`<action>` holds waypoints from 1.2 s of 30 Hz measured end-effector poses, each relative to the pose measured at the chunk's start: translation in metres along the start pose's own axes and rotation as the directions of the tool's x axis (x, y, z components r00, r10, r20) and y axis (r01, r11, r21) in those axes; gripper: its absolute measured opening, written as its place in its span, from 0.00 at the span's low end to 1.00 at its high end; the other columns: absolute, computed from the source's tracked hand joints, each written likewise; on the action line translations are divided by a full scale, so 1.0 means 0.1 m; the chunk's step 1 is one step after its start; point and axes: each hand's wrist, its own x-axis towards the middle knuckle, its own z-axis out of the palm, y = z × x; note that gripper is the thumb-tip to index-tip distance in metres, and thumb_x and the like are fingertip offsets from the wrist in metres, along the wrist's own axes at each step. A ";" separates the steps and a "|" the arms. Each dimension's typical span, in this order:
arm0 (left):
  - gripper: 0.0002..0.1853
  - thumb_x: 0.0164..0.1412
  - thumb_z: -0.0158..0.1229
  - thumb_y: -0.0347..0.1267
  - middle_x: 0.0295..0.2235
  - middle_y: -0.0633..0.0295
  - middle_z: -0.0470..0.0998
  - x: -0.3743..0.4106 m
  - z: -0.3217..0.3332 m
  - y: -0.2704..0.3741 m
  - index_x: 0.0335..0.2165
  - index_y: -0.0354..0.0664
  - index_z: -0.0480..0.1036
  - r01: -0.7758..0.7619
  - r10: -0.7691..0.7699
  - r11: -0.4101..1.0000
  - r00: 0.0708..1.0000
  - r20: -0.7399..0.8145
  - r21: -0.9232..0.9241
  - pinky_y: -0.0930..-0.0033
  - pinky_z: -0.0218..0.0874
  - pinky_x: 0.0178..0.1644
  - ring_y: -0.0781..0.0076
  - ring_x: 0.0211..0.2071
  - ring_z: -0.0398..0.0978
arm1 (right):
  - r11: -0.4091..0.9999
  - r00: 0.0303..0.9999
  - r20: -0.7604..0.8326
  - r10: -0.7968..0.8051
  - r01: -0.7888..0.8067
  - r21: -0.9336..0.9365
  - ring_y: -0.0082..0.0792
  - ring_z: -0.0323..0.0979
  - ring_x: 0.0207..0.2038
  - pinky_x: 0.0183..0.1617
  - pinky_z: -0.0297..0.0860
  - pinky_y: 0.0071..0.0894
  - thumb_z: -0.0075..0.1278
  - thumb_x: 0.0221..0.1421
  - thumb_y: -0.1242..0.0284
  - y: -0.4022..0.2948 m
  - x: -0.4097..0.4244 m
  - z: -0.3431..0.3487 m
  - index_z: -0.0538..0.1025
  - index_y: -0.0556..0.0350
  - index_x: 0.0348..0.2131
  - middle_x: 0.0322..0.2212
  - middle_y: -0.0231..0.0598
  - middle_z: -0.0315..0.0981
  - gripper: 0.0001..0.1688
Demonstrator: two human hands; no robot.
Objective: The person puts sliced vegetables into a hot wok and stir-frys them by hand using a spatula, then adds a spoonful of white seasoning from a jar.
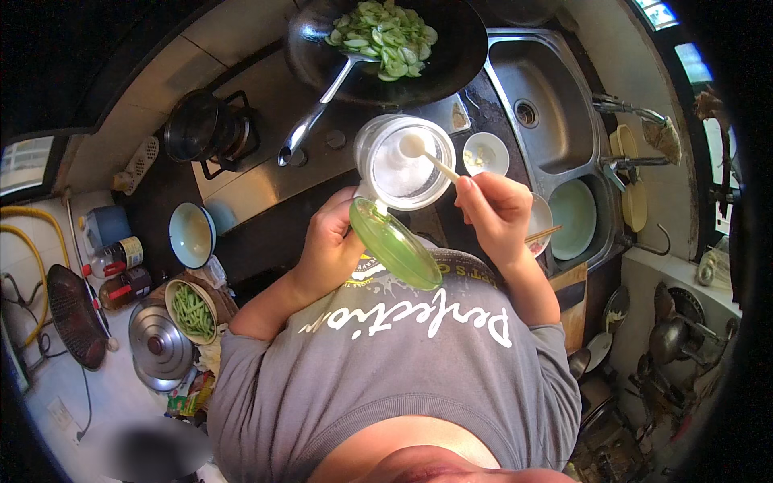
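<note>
A clear jar (366, 145) of white granules (392, 175) is held up before my chest by my left hand (329, 238), which grips its near left side. Its green hinged lid (395, 244) hangs swung back toward me. Between the thumb and fingers of my right hand (498, 211) is the handle of a small white spoon (442, 166). The bowl of that spoon is over the jar's mouth, close to the granules. Beyond the jar sits a dark wok (459, 66) with sliced green vegetable (386, 39) in it. A metal spatula (335, 84) rests in the wok, handle toward me.
A small pot (196, 127) stands on the left burner. On the right are a steel double sink (543, 142), a white bowl (499, 147) with pale pieces, and chopsticks (543, 233) across another bowl. Green beans fill a bowl (212, 296) at left, beside a metal lid (158, 323).
</note>
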 end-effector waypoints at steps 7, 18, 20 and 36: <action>0.05 0.47 0.48 0.21 0.29 0.57 0.69 0.00 -0.01 -0.01 0.27 0.31 0.68 -0.029 0.027 0.998 0.999 0.024 0.065 0.76 0.59 0.31 0.72 0.28 0.68 | 0.980 0.995 0.007 0.095 -0.094 0.175 0.12 0.56 0.11 0.13 0.50 0.11 0.45 0.48 0.76 0.00 0.00 0.03 0.69 0.64 0.14 0.10 0.28 0.62 0.13; 0.11 0.41 0.55 0.22 0.30 0.56 0.70 -0.02 -0.02 -0.03 0.29 0.32 0.68 0.043 -0.043 0.999 0.997 0.061 -0.002 0.75 0.60 0.34 0.73 0.31 0.69 | 0.817 0.931 0.118 0.346 -0.361 0.449 0.14 0.55 0.10 0.12 0.47 0.12 0.45 0.47 0.73 0.00 0.04 0.02 0.70 0.59 0.14 0.09 0.27 0.61 0.13; 0.15 0.39 0.57 0.22 0.31 0.56 0.71 -0.04 -0.04 -0.07 0.31 0.33 0.67 0.061 -0.059 0.998 0.994 0.087 -0.023 0.74 0.61 0.36 0.74 0.33 0.69 | 0.719 0.914 0.152 0.377 -0.392 0.574 0.14 0.53 0.09 0.12 0.46 0.13 0.46 0.47 0.73 0.00 0.07 -0.02 0.69 0.59 0.14 0.09 0.28 0.60 0.13; 0.09 0.45 0.46 0.19 0.28 0.58 0.73 -0.07 -0.14 -0.19 0.29 0.31 0.69 0.236 -0.261 0.943 0.962 -0.082 -0.235 0.77 0.61 0.32 0.77 0.28 0.70 | 0.802 0.984 0.057 0.168 -0.170 0.572 0.15 0.49 0.09 0.11 0.44 0.13 0.46 0.47 0.71 -0.04 1.30 -0.53 0.66 0.56 0.17 0.09 0.25 0.55 0.11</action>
